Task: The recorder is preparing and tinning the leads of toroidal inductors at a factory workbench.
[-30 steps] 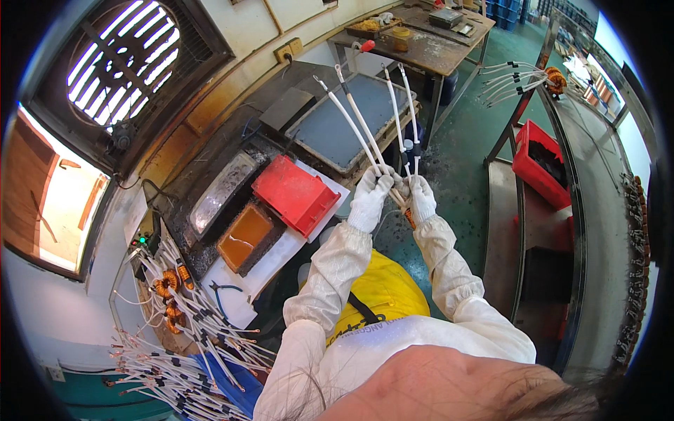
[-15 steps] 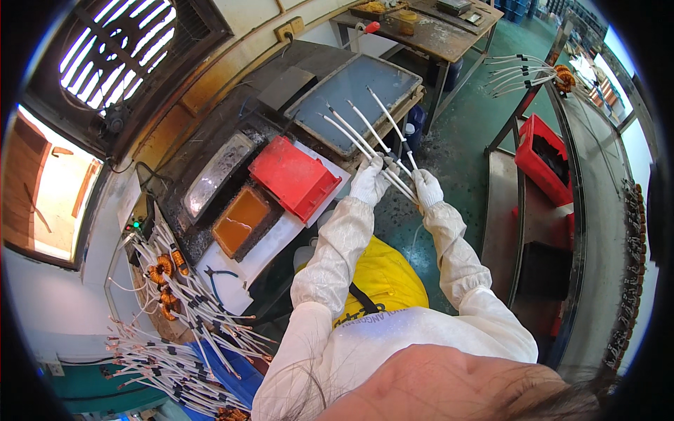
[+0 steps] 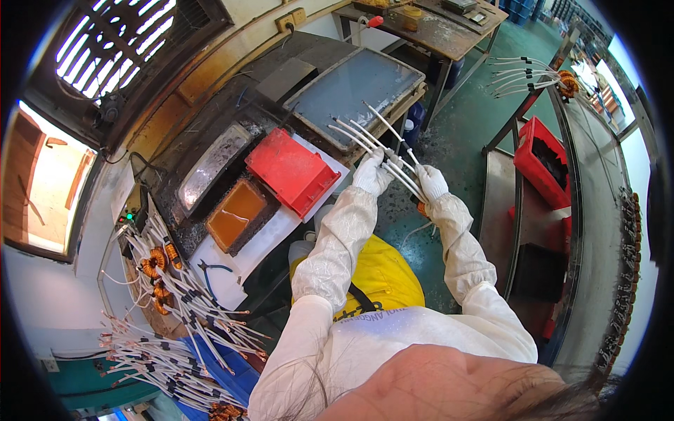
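Both gloved hands are closed round a bundle of white insulated wire leads [image 3: 383, 123]. My left hand [image 3: 373, 174] grips several leads partway along, fingers wrapped over them. Just right of it, my right hand [image 3: 431, 182] pinches the leads closer to their base. Part of an orange copper-wound coil [image 3: 422, 208] shows below the right hand, at the lower end of the leads; the glove hides how they join. The bare tips point up and left, in front of a grey liquid-filled tray [image 3: 354, 91].
Left of my arms are an upturned red bin [image 3: 291, 168], a pot of amber material [image 3: 235, 217], a shiny metal bath [image 3: 214, 168] and pliers [image 3: 209, 277]. Wired coils [image 3: 158, 263] pile at lower left. A red crate [image 3: 544, 165] and another wired coil [image 3: 567, 84] are on the right-hand rack.
The held leads have come slightly down toward me, their tips lower in view. More of the coil shows under my right hand. Both hands keep their grip.
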A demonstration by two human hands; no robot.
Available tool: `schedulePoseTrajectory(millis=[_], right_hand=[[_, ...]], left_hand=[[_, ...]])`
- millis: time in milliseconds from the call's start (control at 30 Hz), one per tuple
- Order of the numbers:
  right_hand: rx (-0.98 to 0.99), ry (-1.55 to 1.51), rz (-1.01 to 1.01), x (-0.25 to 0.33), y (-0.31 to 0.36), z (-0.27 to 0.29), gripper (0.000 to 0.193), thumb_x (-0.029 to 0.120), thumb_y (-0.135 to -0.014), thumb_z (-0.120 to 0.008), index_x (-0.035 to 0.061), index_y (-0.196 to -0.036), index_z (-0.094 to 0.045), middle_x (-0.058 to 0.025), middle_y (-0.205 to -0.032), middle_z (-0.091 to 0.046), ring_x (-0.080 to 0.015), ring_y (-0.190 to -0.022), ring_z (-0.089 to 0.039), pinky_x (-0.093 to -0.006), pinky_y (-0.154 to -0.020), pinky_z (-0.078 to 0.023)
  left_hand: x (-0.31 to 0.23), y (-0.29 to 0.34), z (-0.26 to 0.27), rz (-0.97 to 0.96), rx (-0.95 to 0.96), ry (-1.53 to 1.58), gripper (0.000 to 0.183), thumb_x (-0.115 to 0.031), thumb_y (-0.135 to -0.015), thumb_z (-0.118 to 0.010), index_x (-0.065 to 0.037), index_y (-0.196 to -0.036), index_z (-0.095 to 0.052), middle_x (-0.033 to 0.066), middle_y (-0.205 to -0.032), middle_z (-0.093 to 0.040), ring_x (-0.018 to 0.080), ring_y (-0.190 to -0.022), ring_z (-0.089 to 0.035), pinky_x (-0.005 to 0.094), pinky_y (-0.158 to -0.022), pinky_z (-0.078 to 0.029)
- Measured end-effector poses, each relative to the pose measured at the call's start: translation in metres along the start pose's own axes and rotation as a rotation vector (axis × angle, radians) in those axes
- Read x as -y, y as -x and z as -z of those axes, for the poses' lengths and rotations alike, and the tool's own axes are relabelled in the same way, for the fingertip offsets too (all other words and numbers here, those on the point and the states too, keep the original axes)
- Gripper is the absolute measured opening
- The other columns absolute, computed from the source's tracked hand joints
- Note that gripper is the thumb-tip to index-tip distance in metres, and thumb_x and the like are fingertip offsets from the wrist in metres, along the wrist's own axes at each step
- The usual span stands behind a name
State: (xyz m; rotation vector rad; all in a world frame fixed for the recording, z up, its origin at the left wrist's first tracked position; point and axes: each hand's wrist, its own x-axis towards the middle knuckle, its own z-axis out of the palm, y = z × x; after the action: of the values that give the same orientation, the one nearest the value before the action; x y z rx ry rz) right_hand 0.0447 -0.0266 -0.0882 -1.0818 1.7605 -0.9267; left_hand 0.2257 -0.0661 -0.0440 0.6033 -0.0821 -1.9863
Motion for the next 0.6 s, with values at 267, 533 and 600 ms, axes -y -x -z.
schedulePoseTrajectory(millis=[267, 533, 600], right_hand=[[0.032, -0.028, -0.053, 0.03, 0.011, 0.001, 0.035, 0.032, -0.096, -0.053, -0.0006, -0.099, -0.066, -0.0013, -0.069, -0.06, -0.0105, -0.056, -0.052, -0.028, -0.054, -0.043], [0.036, 0.061, -0.005, 0.038, 0.013, 0.007, 0.037, 0.032, -0.096, -0.052, -0.0021, -0.097, -0.066, -0.0019, -0.067, -0.059, -0.011, -0.056, -0.051, -0.029, -0.053, -0.042], [0.012, -0.02, 0.011, 0.044, 0.019, 0.006, 0.037, 0.032, -0.096, -0.052, -0.0018, -0.096, -0.066, -0.0016, -0.066, -0.058, -0.0109, -0.056, -0.051, -0.0289, -0.053, -0.042]], left_hand=[[-0.007, -0.003, -0.005, -0.009, -0.041, 0.004, 0.01, -0.016, -0.099, -0.05, -0.007, -0.104, -0.049, 0.0128, -0.093, -0.059, 0.0265, -0.079, -0.062, 0.05, -0.073, -0.057], [-0.007, -0.004, -0.004, -0.014, -0.04, 0.016, 0.011, -0.017, -0.099, -0.049, -0.007, -0.105, -0.049, 0.0134, -0.093, -0.06, 0.0261, -0.078, -0.063, 0.0498, -0.073, -0.058], [-0.009, -0.002, -0.008, -0.04, -0.046, -0.019, 0.012, -0.016, -0.099, -0.048, -0.005, -0.104, -0.052, 0.0136, -0.093, -0.061, 0.027, -0.083, -0.063, 0.0484, -0.081, -0.056]])
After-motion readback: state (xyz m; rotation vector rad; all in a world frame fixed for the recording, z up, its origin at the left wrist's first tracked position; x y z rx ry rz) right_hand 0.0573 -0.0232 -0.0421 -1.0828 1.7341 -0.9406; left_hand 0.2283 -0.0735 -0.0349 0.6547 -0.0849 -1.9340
